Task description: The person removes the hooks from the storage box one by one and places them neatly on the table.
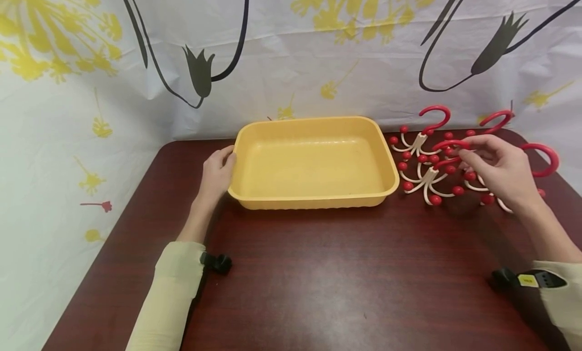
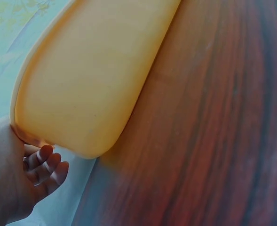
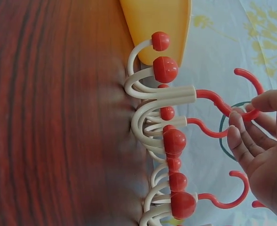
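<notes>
At the left end of a yellow plastic basin (image 1: 313, 199), my left hand (image 1: 217, 172) holds the rim. In the left wrist view, its fingers (image 2: 48, 169) curl beside the basin's outer wall. On the right, my right hand (image 1: 506, 171) pinches the red hook of a multi-arm hanger (image 1: 430, 177). That hanger is upright, its cream arms spreading low over the table and tipped with red balls. Others like it, such as the rear hanger (image 1: 419, 143), stand close around it with hooks upward. My right hand partly hides some of them.
A dark reddish wooden table (image 1: 309, 275) carries everything. Behind it and along the left hangs a white sheet (image 1: 268, 73) printed with yellow flowers and dark stems. The basin sits near the table's back edge, just left of the hangers, and its inside is bare.
</notes>
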`<state>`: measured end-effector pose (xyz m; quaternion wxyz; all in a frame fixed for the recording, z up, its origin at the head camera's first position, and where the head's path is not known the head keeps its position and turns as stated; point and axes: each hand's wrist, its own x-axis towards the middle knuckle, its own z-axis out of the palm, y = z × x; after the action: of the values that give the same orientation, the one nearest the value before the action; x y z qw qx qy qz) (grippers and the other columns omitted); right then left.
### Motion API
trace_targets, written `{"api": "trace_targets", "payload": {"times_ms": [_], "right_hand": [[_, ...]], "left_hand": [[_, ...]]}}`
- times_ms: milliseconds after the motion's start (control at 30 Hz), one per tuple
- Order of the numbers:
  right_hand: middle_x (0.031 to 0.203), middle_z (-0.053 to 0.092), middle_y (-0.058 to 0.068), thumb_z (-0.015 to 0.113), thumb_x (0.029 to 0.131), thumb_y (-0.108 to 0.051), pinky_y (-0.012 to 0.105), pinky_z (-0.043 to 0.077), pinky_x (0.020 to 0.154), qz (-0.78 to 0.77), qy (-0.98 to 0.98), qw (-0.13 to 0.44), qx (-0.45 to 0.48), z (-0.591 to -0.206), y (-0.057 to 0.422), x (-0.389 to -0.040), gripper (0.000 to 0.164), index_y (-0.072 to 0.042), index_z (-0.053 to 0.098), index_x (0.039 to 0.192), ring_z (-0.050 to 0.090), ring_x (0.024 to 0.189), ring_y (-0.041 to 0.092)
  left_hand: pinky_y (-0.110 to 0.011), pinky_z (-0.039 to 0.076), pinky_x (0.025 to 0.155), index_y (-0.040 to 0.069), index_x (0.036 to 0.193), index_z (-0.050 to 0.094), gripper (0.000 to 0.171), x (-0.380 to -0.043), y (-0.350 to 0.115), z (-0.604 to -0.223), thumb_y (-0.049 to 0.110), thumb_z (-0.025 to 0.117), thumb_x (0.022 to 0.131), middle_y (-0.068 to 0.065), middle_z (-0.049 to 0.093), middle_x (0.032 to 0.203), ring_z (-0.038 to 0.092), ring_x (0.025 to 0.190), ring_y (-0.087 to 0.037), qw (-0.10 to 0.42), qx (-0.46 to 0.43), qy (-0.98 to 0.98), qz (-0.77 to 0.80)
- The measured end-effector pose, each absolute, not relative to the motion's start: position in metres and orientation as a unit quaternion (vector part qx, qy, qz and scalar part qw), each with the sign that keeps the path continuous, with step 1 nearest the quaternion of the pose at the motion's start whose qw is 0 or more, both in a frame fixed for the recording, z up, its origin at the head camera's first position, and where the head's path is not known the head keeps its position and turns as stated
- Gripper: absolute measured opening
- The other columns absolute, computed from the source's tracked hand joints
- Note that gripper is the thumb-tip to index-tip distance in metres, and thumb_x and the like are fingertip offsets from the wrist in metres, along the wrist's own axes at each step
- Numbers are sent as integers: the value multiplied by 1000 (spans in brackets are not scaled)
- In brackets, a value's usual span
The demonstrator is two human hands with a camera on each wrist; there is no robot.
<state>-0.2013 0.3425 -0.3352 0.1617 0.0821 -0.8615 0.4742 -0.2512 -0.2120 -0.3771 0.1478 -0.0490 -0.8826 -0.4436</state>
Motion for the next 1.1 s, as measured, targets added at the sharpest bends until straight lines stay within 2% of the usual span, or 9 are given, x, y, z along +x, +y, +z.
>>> {"api": "trace_targets", "payload": {"times_ms": [167,267,367,600,700,833,933,1100], "right_hand": [[83,70,-11,66,97,-10,16,43,48,479,-856,175,88,-333,344,-201,21,-11,69,118,62,62,3],[82,67,-7,67,97,-12,20,40,46,477,-855,183,87,-332,344,-201,20,-10,70,116,58,60,4],[84,67,-7,67,97,-14,19,39,50,468,-859,191,82,-331,345,-202,20,-10,71,116,56,63,3],[94,67,-13,65,98,-18,14,39,64,457,-866,189,72,-335,344,-207,23,-11,71,119,51,80,6],[91,64,-12,64,99,-22,19,38,57,453,-870,181,66,-334,343,-208,22,-14,70,120,49,71,7],[96,63,-13,60,101,-26,21,36,58,430,-883,176,66,-331,343,-210,25,-15,69,123,48,71,9],[103,62,-21,58,103,-29,17,35,67,402,-896,173,73,-327,341,-213,30,-14,68,126,49,83,7],[105,58,-30,55,104,-33,16,34,72,371,-913,154,77,-323,338,-218,36,-13,64,133,49,88,3]], "left_hand": [[-47,49,95,-4,140,56,42,-252,-211,-377,20,48,106,-24,61,123,58,110,-35,145,-50,-884,-441],[-48,49,95,-4,140,56,42,-253,-212,-377,20,48,107,-24,61,122,58,109,-35,143,-54,-887,-435],[-49,48,95,-5,141,55,43,-255,-212,-377,20,47,107,-25,61,121,58,108,-36,140,-59,-892,-426],[-50,48,95,-7,142,52,44,-256,-214,-375,18,46,107,-26,58,123,56,109,-37,122,-65,-907,-398],[-51,48,94,-8,140,54,42,-256,-215,-374,17,47,106,-26,58,121,57,108,-38,126,-68,-910,-389],[-50,49,90,-8,136,58,41,-255,-216,-371,18,48,106,-26,58,117,57,104,-38,137,-68,-910,-385],[-50,48,89,-7,135,59,43,-253,-218,-369,23,47,106,-25,57,117,56,102,-37,134,-65,-912,-382],[-51,48,90,-4,136,58,46,-251,-220,-366,29,44,107,-23,55,121,54,103,-36,121,-54,-918,-373]]}}
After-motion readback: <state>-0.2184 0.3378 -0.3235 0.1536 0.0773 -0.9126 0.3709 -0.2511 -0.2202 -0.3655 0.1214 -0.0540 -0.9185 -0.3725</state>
